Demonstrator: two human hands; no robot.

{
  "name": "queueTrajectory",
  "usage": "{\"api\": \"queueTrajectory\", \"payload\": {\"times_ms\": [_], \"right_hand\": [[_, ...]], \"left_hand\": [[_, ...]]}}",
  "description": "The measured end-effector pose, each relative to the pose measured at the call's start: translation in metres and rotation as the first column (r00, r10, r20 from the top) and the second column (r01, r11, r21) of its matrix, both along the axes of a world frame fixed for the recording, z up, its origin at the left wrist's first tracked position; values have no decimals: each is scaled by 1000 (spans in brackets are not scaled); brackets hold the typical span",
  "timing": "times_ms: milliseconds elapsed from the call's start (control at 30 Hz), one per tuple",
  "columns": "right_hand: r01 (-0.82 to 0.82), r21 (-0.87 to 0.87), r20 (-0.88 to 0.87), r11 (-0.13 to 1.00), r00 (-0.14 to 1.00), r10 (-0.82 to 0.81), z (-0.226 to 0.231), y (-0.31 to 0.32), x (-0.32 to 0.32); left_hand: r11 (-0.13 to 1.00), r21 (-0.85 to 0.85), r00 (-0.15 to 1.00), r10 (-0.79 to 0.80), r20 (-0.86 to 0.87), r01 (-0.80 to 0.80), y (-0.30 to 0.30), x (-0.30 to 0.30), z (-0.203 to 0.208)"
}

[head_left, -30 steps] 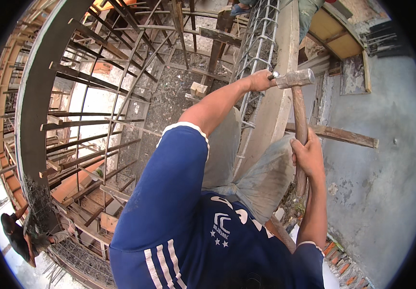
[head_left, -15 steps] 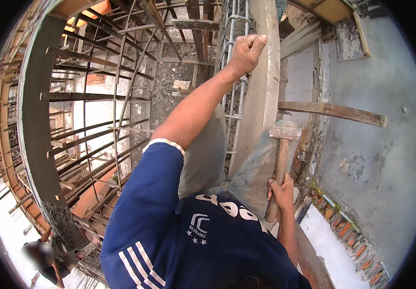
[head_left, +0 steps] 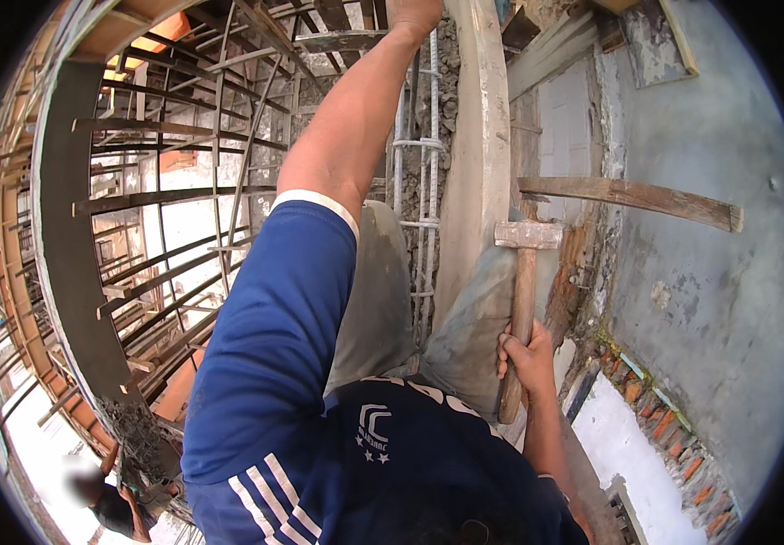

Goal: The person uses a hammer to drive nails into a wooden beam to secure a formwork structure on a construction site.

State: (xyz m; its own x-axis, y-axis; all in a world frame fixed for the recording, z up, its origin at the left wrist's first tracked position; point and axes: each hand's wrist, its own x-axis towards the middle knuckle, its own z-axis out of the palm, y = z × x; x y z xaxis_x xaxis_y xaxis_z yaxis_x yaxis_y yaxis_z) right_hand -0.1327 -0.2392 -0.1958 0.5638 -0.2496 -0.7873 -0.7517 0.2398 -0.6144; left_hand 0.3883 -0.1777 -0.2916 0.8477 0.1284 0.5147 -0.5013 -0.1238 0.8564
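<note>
In my right hand (head_left: 530, 356) is a sledgehammer (head_left: 523, 291) with a wooden handle. My fingers wrap round the lower handle, and the steel head points away from me above my right thigh. My left arm reaches far forward, and my left hand (head_left: 416, 11) is at the top edge of the view, its fingers cut off. It is over or beside a long wooden board (head_left: 475, 136) set on edge. Along that board's left side run tied steel bars (head_left: 428, 182) with rough mortar beside them.
A timber piece (head_left: 632, 195) juts right from the board toward a grey plastered wall (head_left: 700, 272). Exposed brickwork (head_left: 664, 418) lies at lower right. On the left, a lattice of wooden poles (head_left: 165, 195) stands beside a concrete beam (head_left: 69, 227). Another person (head_left: 115, 509) is at lower left.
My left hand has moved farther forward along the board, to the view's top edge. The sledgehammer stays in my right hand, nearly in place. The view has shifted slightly.
</note>
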Motion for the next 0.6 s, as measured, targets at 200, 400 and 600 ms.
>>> {"api": "queueTrajectory", "payload": {"times_ms": [200, 400, 600], "right_hand": [[-72, 51, 33, 996, 997, 70, -2, -2, 19], [-75, -12, 82, 997, 994, 76, -8, -9, 8], [-73, 11, 92, 997, 993, 72, -13, -9, 2]], "left_hand": [[972, 179, 979, -176, 104, 155, 54, 5, -27], [825, -18, 771, -535, -344, 565, 77, -185, 36], [910, -90, 799, -401, -449, 406, 81, -157, 42]]}}
